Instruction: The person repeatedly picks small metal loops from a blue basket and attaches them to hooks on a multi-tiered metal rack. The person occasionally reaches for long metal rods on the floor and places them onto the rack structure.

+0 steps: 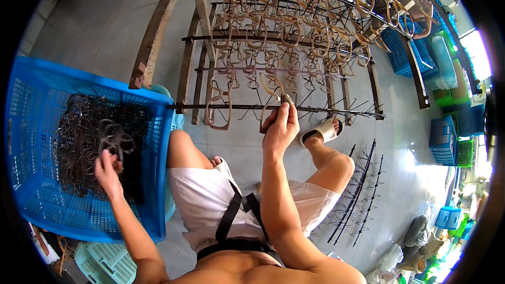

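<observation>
Pinching tan eyeglass frame [276, 96] at centre of view, right hand [281, 132] has thumb and finger clamped on it, beside black rod [247, 107]. Left hand [109, 174] among dark eyeglass frames [79, 142], blue basket [158, 179], left of view; grip blurred, cannot tell. Frames look light, stiff, smooth; thin rims likely snap if twisted. Best hold: thick bridge.

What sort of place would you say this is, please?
Probably an eyewear workshop or small factory floor: there is a wooden rack hung with rows of pale eyeglass frames, a large blue basket heaped with dark frames, and more plastic crates along the right side.
</observation>
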The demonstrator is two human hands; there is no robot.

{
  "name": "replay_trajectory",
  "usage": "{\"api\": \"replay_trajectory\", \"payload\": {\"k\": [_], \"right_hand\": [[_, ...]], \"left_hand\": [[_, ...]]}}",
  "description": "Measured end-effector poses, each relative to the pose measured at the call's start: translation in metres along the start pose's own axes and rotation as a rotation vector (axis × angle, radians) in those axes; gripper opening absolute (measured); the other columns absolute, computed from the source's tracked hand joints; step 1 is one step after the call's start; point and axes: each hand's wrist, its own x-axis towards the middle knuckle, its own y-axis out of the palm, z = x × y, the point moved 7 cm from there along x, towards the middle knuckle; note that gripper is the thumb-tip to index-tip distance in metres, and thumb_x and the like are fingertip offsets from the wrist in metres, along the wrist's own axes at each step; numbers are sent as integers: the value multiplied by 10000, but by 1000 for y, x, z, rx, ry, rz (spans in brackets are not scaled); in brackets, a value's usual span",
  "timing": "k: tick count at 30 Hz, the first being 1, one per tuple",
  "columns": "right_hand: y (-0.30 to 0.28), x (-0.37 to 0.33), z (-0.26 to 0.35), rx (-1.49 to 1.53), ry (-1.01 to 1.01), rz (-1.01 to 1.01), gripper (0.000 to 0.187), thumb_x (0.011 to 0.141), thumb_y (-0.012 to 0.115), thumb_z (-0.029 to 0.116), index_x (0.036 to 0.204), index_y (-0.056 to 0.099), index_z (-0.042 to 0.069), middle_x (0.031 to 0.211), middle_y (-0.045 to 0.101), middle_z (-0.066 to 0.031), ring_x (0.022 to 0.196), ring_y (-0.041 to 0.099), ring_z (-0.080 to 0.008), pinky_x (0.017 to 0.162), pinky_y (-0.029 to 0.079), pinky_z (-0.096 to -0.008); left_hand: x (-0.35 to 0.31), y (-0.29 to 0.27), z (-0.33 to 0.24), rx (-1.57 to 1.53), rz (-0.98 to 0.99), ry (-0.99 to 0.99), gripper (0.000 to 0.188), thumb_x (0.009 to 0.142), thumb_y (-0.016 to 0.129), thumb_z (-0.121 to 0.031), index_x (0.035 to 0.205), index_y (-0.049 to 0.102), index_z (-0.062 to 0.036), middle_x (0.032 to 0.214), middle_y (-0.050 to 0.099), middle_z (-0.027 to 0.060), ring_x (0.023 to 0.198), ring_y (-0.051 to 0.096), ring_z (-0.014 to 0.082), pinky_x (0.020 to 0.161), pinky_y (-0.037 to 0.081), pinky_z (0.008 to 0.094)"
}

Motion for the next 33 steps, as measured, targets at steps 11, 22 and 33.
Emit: {"api": "replay_trajectory", "payload": {"k": [11,22,33], "right_hand": [[5,-2,-2,55,13,6,210,964,478,230,964,567,40,561,425,33,389,370,-46,334,282,-202],[13,-23,-14,-322,-167,53,180,942,509,119,981,589,-38,557,421,49,481,323,-28,424,298,-195],[12,-12,0,-632,-358,46,203,917,523,91,1065,593,-29,510,385,-24,456,317,-79,409,300,-243]], "left_hand": [[11,-26,29,-49,-226,118,293,922,541,-317,862,569,-32,695,576,31,584,544,99,494,427,224],[-3,-7,36,-29,-94,99,245,928,547,-268,880,577,-29,660,519,9,616,502,93,575,437,229],[-26,41,15,27,166,136,218,937,522,-261,881,589,-61,701,535,-3,648,520,81,598,426,226]]}}
